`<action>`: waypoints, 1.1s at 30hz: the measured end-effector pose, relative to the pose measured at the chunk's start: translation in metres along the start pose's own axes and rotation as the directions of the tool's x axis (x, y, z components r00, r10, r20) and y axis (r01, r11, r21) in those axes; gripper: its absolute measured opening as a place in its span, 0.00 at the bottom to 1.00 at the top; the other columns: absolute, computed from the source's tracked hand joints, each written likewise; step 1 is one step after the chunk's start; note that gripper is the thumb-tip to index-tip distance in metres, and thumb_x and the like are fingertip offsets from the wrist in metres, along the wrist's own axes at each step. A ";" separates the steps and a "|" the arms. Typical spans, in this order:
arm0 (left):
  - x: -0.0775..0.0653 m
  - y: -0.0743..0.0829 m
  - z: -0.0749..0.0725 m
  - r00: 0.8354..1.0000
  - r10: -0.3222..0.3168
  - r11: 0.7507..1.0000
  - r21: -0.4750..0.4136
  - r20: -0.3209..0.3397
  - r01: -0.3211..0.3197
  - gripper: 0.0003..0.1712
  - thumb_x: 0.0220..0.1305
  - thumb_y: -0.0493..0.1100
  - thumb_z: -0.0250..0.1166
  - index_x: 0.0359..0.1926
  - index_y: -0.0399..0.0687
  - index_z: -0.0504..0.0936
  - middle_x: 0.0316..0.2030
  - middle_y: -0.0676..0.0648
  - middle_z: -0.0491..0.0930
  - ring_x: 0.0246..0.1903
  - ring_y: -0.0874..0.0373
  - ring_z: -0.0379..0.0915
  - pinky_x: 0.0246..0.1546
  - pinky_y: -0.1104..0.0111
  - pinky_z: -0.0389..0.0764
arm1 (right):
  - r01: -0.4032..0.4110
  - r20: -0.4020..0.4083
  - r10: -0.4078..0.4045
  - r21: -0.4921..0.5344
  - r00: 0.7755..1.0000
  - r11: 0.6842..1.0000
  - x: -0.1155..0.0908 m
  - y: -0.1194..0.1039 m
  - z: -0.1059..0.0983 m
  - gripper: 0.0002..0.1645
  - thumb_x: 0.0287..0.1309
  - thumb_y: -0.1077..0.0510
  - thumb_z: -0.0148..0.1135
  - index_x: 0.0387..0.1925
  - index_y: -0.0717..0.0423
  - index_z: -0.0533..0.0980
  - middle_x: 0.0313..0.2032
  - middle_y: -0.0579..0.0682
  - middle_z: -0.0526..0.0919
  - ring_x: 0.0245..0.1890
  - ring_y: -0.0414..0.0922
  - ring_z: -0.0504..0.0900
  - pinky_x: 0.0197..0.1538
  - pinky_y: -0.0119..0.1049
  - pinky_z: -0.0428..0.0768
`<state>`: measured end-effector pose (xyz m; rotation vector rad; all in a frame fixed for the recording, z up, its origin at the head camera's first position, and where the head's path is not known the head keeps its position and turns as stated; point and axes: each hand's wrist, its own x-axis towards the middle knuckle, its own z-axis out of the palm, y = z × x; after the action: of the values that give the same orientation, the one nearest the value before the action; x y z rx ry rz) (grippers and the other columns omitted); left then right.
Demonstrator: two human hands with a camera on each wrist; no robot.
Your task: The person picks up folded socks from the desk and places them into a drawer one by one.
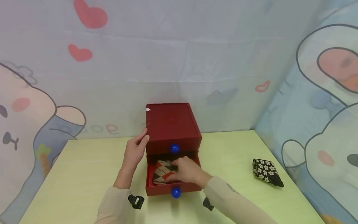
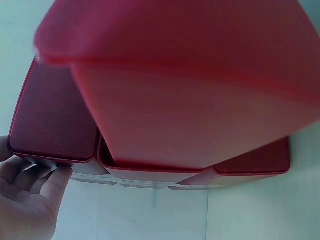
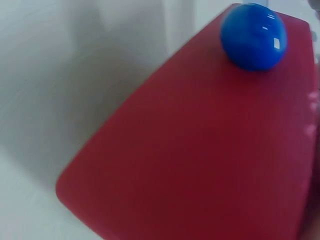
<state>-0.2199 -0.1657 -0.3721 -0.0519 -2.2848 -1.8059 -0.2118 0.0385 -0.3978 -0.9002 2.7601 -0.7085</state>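
Observation:
A small red drawer cabinet [image 1: 171,123] stands on the table, its lower drawer [image 1: 160,190] pulled out and its upper one closed. My left hand [image 1: 135,151] rests its fingertips against the cabinet's left side near the top front corner. In the left wrist view, that hand [image 2: 30,200] touches the edge of a red box section. Inside the lower drawer lies a folded argyle sock [image 1: 161,171] in beige, green and red. My right hand [image 1: 186,170] reaches in from the right and holds the sock between thumb and fingers. Its fingertips are partly hidden there.
Blue ball knobs sit on the upper [image 1: 174,148] and lower drawer fronts; the lower knob [image 3: 254,37] looms in the right wrist view. A black folded sock with white flowers [image 1: 267,171] lies at the table's right. A printed cloth backdrop [image 1: 173,62] stands behind the table [image 1: 92,168].

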 end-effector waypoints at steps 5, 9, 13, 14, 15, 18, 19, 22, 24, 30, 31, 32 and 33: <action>0.000 -0.001 -0.002 1.000 -0.006 1.000 0.024 -0.011 0.006 0.25 0.68 0.45 0.53 0.64 0.43 0.67 0.63 0.47 0.65 0.64 0.55 0.58 0.63 0.63 0.61 | 0.034 -0.063 -0.032 0.032 0.997 0.999 -0.008 -0.003 -0.010 0.22 0.48 0.45 0.68 0.39 0.57 0.81 0.28 0.43 0.82 0.28 0.39 0.76 0.33 0.29 0.78; 0.000 -0.001 -0.002 1.000 -0.003 0.999 0.032 -0.014 0.003 0.25 0.69 0.45 0.53 0.64 0.43 0.67 0.63 0.47 0.65 0.64 0.54 0.58 0.63 0.62 0.62 | 0.056 -0.198 -0.055 -0.003 0.979 0.998 -0.026 -0.009 -0.019 0.24 0.52 0.48 0.66 0.46 0.60 0.80 0.39 0.50 0.84 0.37 0.45 0.81 0.43 0.36 0.80; 0.001 -0.001 -0.002 1.000 0.002 0.999 0.036 -0.010 -0.002 0.25 0.69 0.45 0.53 0.64 0.42 0.67 0.63 0.47 0.65 0.64 0.54 0.58 0.63 0.62 0.62 | 0.075 -0.408 -0.066 0.007 0.911 0.997 -0.049 -0.016 -0.026 0.20 0.51 0.52 0.68 0.43 0.59 0.81 0.41 0.51 0.84 0.42 0.46 0.82 0.46 0.40 0.80; 0.001 -0.002 -0.002 1.000 0.002 0.999 0.035 -0.012 -0.001 0.25 0.68 0.45 0.53 0.64 0.42 0.67 0.63 0.47 0.65 0.64 0.54 0.58 0.63 0.63 0.62 | 0.080 -0.453 -0.059 0.027 0.890 0.996 -0.056 -0.017 -0.027 0.18 0.50 0.53 0.68 0.42 0.59 0.82 0.40 0.50 0.84 0.42 0.46 0.82 0.45 0.39 0.80; 0.001 -0.002 -0.002 1.000 0.002 0.999 0.035 -0.012 -0.001 0.25 0.68 0.45 0.53 0.64 0.42 0.67 0.63 0.47 0.65 0.64 0.54 0.58 0.63 0.63 0.62 | 0.092 -0.494 -0.058 0.046 0.867 0.995 -0.061 -0.018 -0.027 0.17 0.49 0.55 0.69 0.41 0.58 0.82 0.39 0.49 0.85 0.41 0.45 0.83 0.44 0.38 0.81; 0.001 -0.002 -0.003 1.000 0.000 0.999 0.037 -0.016 0.001 0.25 0.69 0.45 0.53 0.64 0.42 0.67 0.63 0.47 0.65 0.64 0.55 0.58 0.63 0.63 0.62 | 0.134 -0.568 -0.050 0.107 0.821 0.985 -0.076 -0.017 -0.023 0.15 0.46 0.58 0.71 0.39 0.58 0.83 0.37 0.48 0.85 0.37 0.42 0.83 0.40 0.35 0.82; 0.002 -0.002 -0.003 1.000 0.000 0.999 0.038 -0.017 0.001 0.25 0.69 0.45 0.53 0.64 0.42 0.67 0.63 0.47 0.65 0.64 0.55 0.58 0.63 0.63 0.62 | 0.143 -0.575 -0.042 0.132 0.817 0.981 -0.080 -0.016 -0.020 0.15 0.46 0.59 0.71 0.38 0.58 0.83 0.36 0.48 0.85 0.36 0.41 0.83 0.39 0.33 0.82; 0.002 -0.002 -0.003 1.000 -0.002 0.999 0.038 -0.018 0.002 0.25 0.69 0.44 0.52 0.64 0.42 0.67 0.63 0.47 0.65 0.64 0.55 0.58 0.63 0.63 0.62 | 0.147 -0.540 -0.008 0.216 0.842 0.965 -0.089 -0.014 -0.007 0.15 0.47 0.59 0.70 0.39 0.60 0.83 0.36 0.49 0.85 0.33 0.39 0.83 0.35 0.30 0.82; 0.002 -0.003 -0.003 1.000 -0.002 0.999 0.040 -0.018 0.003 0.25 0.69 0.45 0.52 0.64 0.42 0.67 0.63 0.46 0.65 0.64 0.54 0.58 0.63 0.63 0.62 | 0.103 -0.474 0.040 0.273 0.880 0.956 -0.093 -0.013 0.003 0.16 0.49 0.56 0.69 0.40 0.60 0.82 0.36 0.50 0.85 0.33 0.38 0.83 0.35 0.27 0.81; 0.002 -0.002 -0.001 1.000 -0.004 0.999 0.038 -0.020 0.005 0.25 0.69 0.45 0.52 0.64 0.42 0.67 0.63 0.47 0.65 0.64 0.54 0.59 0.63 0.63 0.62 | -0.020 -0.355 0.125 0.286 0.927 0.958 -0.094 -0.016 0.027 0.20 0.51 0.50 0.67 0.42 0.59 0.82 0.37 0.51 0.85 0.34 0.41 0.83 0.35 0.27 0.81; 0.002 -0.002 0.000 1.000 -0.005 0.999 0.035 -0.020 0.006 0.25 0.69 0.45 0.52 0.64 0.42 0.67 0.63 0.47 0.65 0.64 0.55 0.59 0.63 0.63 0.62 | -0.011 -0.367 0.115 0.273 0.923 0.962 -0.094 -0.016 0.031 0.21 0.50 0.50 0.67 0.42 0.60 0.82 0.37 0.51 0.85 0.33 0.42 0.83 0.35 0.28 0.81; 0.002 -0.002 0.000 1.000 -0.006 0.999 0.031 -0.020 0.007 0.25 0.69 0.45 0.52 0.64 0.42 0.67 0.63 0.47 0.65 0.64 0.55 0.59 0.63 0.64 0.62 | 0.000 -0.382 0.104 0.262 0.918 0.965 -0.094 -0.017 0.035 0.21 0.49 0.51 0.68 0.42 0.61 0.82 0.37 0.52 0.85 0.33 0.43 0.83 0.34 0.28 0.81; 0.002 -0.002 0.001 1.000 -0.006 1.000 0.030 -0.020 0.007 0.25 0.69 0.45 0.53 0.64 0.42 0.67 0.63 0.47 0.65 0.63 0.55 0.59 0.63 0.64 0.62 | 0.017 -0.406 0.083 0.238 0.910 0.971 -0.094 -0.017 0.039 0.21 0.49 0.52 0.69 0.41 0.63 0.82 0.36 0.53 0.85 0.32 0.43 0.84 0.34 0.28 0.81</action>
<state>-0.2218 -0.1657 -0.3735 -0.0213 -2.2997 -1.7670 -0.1164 0.0667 -0.4238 -0.7179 2.9370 -1.3290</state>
